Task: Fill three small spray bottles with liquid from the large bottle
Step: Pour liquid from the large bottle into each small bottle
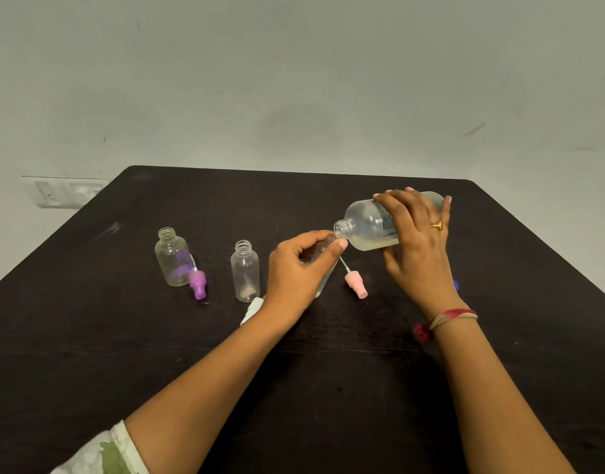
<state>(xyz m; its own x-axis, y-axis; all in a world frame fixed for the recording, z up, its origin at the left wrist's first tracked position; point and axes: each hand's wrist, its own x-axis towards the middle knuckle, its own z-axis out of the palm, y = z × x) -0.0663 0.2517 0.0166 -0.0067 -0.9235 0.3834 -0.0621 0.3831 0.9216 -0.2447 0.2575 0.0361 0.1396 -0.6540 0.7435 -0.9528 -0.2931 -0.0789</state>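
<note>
Table [157, 336]: dark, matte, runs back to a pale wall.
White sprayer [251, 309]: lying nearest, partly under the left wrist.
Left hand [299, 268]: fingers curled round a small bottle [328, 278], tilted, neck up by the pouring mouth.
Pink sprayer [355, 283]: loose, just right of that bottle.
Purple sprayer [197, 283]: loose at the left.
Open bottles: middle one [245, 271] and left one [172, 256], upright, seemingly unfilled.
Right hand [417, 248]: wrapped over the large bottle [366, 224], tipped near level, mouth leftward.
Handling: likely smooth, light plastic with shifting liquid; grip mid-body. Small bottle tips easily; hold below the neck.
Wall socket [65, 191]: far left.
</note>
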